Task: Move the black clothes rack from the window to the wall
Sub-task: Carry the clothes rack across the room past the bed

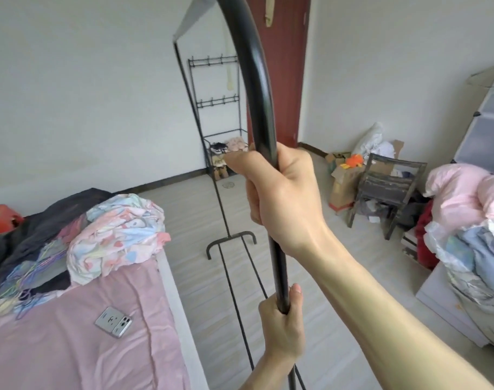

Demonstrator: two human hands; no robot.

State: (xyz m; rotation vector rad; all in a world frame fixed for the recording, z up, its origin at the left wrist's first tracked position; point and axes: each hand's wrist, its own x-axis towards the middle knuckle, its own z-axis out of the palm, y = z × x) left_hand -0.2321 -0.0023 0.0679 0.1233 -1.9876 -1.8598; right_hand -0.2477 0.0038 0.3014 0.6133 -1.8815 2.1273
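Observation:
The black clothes rack [261, 102] fills the middle of the view, its near upright pole running from top to bottom. My right hand [282, 192] is wrapped around that pole at mid height. My left hand [282, 325] grips the same pole lower down, thumb up. The rack's far upright and its curved foot [231, 239] stand over the pale floor, joined to the near end by two thin bottom rails. The near foot is hidden below the frame.
A bed with a pink sheet [79, 333], a clothes heap [116, 235] and a phone [114, 322] lies on the left. A hook stand [216, 108] stands by the white wall and red door [282, 66]. A dark chair [386, 187], boxes and piled bedding [470, 220] sit on the right.

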